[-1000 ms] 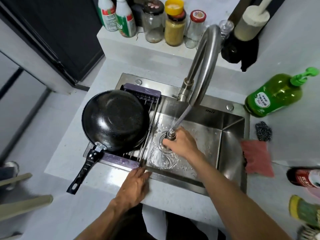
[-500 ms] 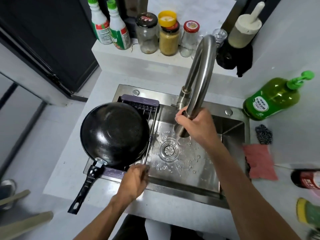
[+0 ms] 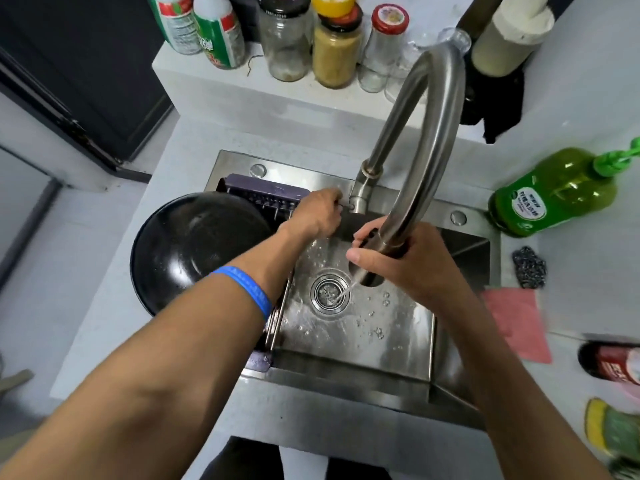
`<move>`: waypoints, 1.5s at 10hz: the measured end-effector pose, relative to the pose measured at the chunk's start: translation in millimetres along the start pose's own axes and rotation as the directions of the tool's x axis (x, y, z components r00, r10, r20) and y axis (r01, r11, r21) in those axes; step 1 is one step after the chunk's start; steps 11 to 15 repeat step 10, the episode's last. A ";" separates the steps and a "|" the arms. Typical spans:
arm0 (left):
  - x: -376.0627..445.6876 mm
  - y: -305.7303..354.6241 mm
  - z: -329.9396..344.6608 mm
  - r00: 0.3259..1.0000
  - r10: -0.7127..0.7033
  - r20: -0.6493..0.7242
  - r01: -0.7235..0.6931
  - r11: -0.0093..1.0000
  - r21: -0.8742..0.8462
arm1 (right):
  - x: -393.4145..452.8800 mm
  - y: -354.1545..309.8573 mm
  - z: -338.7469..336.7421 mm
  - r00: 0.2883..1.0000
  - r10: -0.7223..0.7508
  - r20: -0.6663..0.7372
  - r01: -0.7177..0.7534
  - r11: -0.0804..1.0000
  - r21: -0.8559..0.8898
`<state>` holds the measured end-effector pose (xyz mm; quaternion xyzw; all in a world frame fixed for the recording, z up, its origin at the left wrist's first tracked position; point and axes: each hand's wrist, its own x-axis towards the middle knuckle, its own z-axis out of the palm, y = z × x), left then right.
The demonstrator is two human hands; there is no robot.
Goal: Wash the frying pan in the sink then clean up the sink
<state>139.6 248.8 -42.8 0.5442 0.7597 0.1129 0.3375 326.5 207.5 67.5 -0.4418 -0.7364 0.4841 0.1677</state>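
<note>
The black frying pan rests on a purple drying rack over the left side of the steel sink. My right hand is wrapped around the spray head at the end of the curved steel faucet, and a thin stream of water runs from it into the drain. My left hand reaches across the pan and grips the small faucet lever at the faucet's base. The pan's handle is hidden under my left forearm.
A green dish soap bottle, a steel scourer and a pink cloth lie on the counter right of the sink. A sponge sits at the right edge. Jars and bottles line the ledge behind.
My right hand has pulled the spray head back up into the faucet spout. My left hand left the sink's front edge and moved up to the faucet lever. The water flow has thinned.
</note>
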 end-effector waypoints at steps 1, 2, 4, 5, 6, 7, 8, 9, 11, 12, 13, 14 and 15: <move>9.0 -1.6 1.3 0.999 0.041 -0.005 -0.040 0.999 0.033 | 1.8 -1.8 0.6 1.000 0.007 0.001 -0.007 1.000 0.004; 11.5 -1.3 -2.2 0.997 0.082 0.008 -0.082 0.990 0.110 | 3.7 -4.2 3.0 1.000 -0.017 -0.007 0.017 0.999 -0.042; 15.9 3.9 -13.1 0.983 0.181 -0.009 -0.173 0.951 0.255 | 4.0 -1.1 3.6 1.000 -0.008 -0.014 0.007 0.999 -0.052; 22.3 15.6 -17.9 0.971 0.228 -0.077 -0.192 0.926 0.324 | 4.3 0.0 4.7 1.000 -0.019 -0.015 0.018 0.998 -0.057; 22.2 17.5 -16.4 0.975 0.211 -0.072 -0.175 0.926 0.335 | 4.2 0.0 6.3 1.000 -0.024 -0.018 0.023 0.997 -0.072; 16.3 17.6 -16.1 0.982 0.167 -0.084 -0.136 0.948 0.289 | 3.9 -1.1 7.2 1.000 -0.013 -0.028 0.011 0.998 -0.064; -2.5 14.9 -26.5 0.995 0.075 -0.069 -0.072 0.997 0.036 | 1.1 -4.4 9.2 1.000 -0.005 -0.029 0.002 0.996 -0.087; -56.2 -10.2 -46.4 0.993 0.076 -0.091 -0.088 0.986 -0.144 | -4.4 -7.0 6.3 1.000 0.026 0.012 -0.025 0.991 -0.133; -109.2 -36.8 -62.1 0.985 0.063 -0.163 -0.105 0.958 -0.267 | -21.5 -7.2 3.8 0.996 0.081 -0.036 -0.085 0.990 -0.115; -109.2 -36.8 -62.1 0.985 0.063 -0.163 -0.105 0.958 -0.267 | -21.5 -7.2 3.8 0.996 0.081 -0.036 -0.085 0.990 -0.115; -109.2 -36.8 -62.1 0.985 0.063 -0.163 -0.105 0.958 -0.267 | -21.5 -7.2 3.8 0.996 0.081 -0.036 -0.085 0.990 -0.115; -109.2 -36.8 -62.1 0.985 0.063 -0.163 -0.105 0.958 -0.267 | -21.5 -7.2 3.8 0.996 0.081 -0.036 -0.085 0.990 -0.115; -109.2 -36.8 -62.1 0.985 0.063 -0.163 -0.105 0.958 -0.267 | -21.5 -7.2 3.8 0.996 0.081 -0.036 -0.085 0.990 -0.115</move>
